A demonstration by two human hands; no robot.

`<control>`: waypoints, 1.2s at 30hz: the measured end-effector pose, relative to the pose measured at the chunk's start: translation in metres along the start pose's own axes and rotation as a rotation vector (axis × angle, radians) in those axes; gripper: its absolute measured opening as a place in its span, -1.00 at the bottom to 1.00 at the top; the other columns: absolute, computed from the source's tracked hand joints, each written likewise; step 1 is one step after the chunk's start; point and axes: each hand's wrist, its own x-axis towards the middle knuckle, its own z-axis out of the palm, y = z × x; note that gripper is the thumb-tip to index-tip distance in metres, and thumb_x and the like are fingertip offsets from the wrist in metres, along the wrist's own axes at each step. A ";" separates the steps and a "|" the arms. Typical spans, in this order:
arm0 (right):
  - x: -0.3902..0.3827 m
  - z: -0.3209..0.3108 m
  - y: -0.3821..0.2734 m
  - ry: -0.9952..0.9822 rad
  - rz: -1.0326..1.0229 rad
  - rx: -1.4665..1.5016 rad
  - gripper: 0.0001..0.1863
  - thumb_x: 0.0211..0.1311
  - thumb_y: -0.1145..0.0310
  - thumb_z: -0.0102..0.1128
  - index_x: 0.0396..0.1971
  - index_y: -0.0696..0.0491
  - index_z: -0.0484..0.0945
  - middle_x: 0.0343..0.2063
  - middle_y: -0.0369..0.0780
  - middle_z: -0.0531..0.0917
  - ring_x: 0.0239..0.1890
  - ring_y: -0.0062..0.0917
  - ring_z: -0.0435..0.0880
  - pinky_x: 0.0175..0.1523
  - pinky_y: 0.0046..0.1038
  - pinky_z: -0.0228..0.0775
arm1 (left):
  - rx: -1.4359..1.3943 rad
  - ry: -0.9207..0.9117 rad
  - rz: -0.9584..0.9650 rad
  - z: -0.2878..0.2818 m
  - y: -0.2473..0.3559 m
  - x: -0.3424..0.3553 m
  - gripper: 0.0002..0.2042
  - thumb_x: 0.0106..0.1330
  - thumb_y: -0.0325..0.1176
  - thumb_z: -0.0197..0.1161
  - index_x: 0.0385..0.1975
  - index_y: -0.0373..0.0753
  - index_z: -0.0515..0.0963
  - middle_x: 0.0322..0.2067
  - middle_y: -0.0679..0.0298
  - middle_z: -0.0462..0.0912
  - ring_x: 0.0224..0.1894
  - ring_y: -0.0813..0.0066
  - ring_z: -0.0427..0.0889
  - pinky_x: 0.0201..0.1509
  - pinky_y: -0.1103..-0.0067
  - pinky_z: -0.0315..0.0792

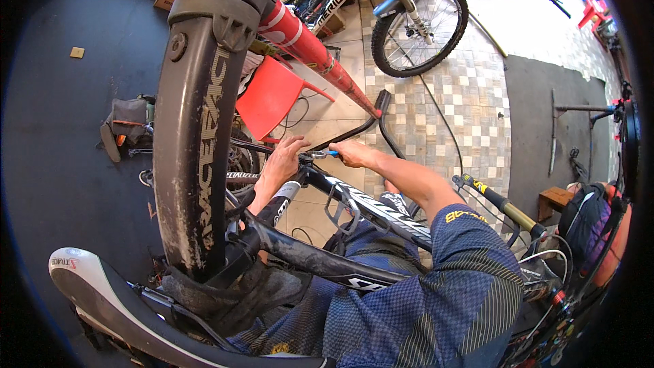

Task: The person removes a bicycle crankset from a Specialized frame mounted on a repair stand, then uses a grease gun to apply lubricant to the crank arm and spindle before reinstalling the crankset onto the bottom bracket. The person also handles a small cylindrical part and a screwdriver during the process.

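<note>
My right hand (351, 155) grips a blue-handled tool (332, 153), its metal head (313, 155) at the junction of the black bicycle frame (368, 204) with white lettering. My left hand (283, 163) is just left of that junction, fingers curled over the frame; exactly what they press on is hard to make out. The frame is clamped by a dark repair stand (191, 143), whose thick post rises on the left. Below my left hand is a black tube (285, 201) with pale markings. A metal pedal (340, 208) hangs under the junction. A black-and-white saddle (102, 286) sits at lower left.
A red slanted post (313, 54) stands ahead, beside a red plastic chair (269, 95). A white-and-blue bicycle (422, 34) is behind it. Right are a grey mat (531, 88), a yellow-and-black fork (504, 204), a backpack (579, 225) and more bike parts. A dark wall (68, 129) is left.
</note>
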 end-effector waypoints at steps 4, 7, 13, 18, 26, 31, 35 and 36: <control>0.022 0.026 -0.001 0.025 -0.019 -0.001 -0.80 0.25 0.53 0.06 -0.14 0.04 0.44 -0.38 -0.07 0.61 -0.20 -0.07 0.65 -0.17 -0.11 0.45 | -0.016 -0.012 -0.011 0.002 -0.001 -0.001 -0.63 0.18 -0.64 0.06 -0.07 -0.19 0.67 -0.01 0.06 0.66 0.13 0.00 0.58 0.23 0.26 0.47; 0.035 0.032 -0.007 0.009 0.023 -0.063 -0.77 0.27 0.48 0.13 -0.08 -0.01 0.47 -0.29 -0.07 0.64 -0.09 -0.12 0.68 -0.11 -0.12 0.52 | -0.001 -0.067 -0.045 0.003 -0.001 0.001 -0.63 0.17 -0.67 0.05 -0.12 -0.20 0.69 -0.06 0.07 0.70 0.12 0.04 0.61 0.23 0.29 0.48; 0.054 0.027 -0.012 -0.053 0.087 -0.228 -0.67 0.31 0.37 0.17 0.07 -0.08 0.48 -0.07 -0.12 0.66 0.02 -0.10 0.67 0.03 -0.08 0.53 | -0.039 -0.051 -0.014 0.005 -0.005 0.004 -0.69 0.19 -0.62 0.07 -0.17 -0.22 0.69 -0.19 0.03 0.67 -0.01 0.00 0.62 0.13 0.25 0.50; 0.048 0.019 -0.019 -0.111 0.099 -0.204 -0.71 0.24 0.40 0.17 -0.02 -0.05 0.54 -0.17 -0.13 0.70 -0.05 -0.14 0.71 -0.05 -0.10 0.56 | -0.034 -0.051 -0.075 0.007 -0.006 0.003 -0.74 0.23 -0.59 0.05 -0.20 -0.26 0.68 -0.21 -0.01 0.66 -0.06 -0.05 0.64 0.07 0.23 0.52; -0.036 -0.046 -0.070 -0.348 0.182 -0.396 -0.69 0.10 0.26 0.23 -0.21 0.15 0.63 -0.33 0.02 0.76 -0.23 -0.05 0.76 -0.17 -0.05 0.59 | -0.007 -0.021 -0.104 0.013 -0.017 -0.002 -0.79 0.29 -0.57 0.00 -0.23 -0.33 0.61 -0.19 -0.08 0.65 -0.04 -0.12 0.62 0.05 0.19 0.51; -0.056 -0.082 -0.109 -0.350 0.124 -0.369 -0.61 0.08 0.22 0.23 -0.18 0.20 0.63 -0.31 0.05 0.76 -0.20 -0.03 0.76 -0.13 -0.06 0.60 | -0.004 -0.012 -0.047 0.014 -0.018 0.005 -0.72 0.25 -0.61 0.01 -0.10 -0.34 0.59 -0.16 -0.09 0.66 0.00 -0.12 0.62 0.11 0.19 0.50; -0.053 -0.085 -0.104 -0.285 0.099 -0.444 -0.64 0.06 0.26 0.19 -0.20 0.20 0.63 -0.34 0.04 0.76 -0.24 -0.05 0.77 -0.17 -0.07 0.62 | 0.004 0.039 -0.054 0.008 -0.010 0.002 -0.44 0.19 -0.69 -0.01 0.26 -0.27 0.40 0.10 -0.12 0.54 0.16 -0.14 0.54 0.23 0.18 0.46; -0.052 -0.084 -0.098 -0.251 0.085 -0.487 -0.66 0.04 0.27 0.19 -0.24 0.19 0.66 -0.33 0.02 0.77 -0.23 -0.08 0.78 -0.18 -0.09 0.63 | -0.005 0.082 -0.036 0.008 -0.007 0.001 -0.39 0.20 -0.69 -0.01 0.33 -0.24 0.33 0.16 -0.14 0.48 0.16 -0.15 0.53 0.23 0.16 0.46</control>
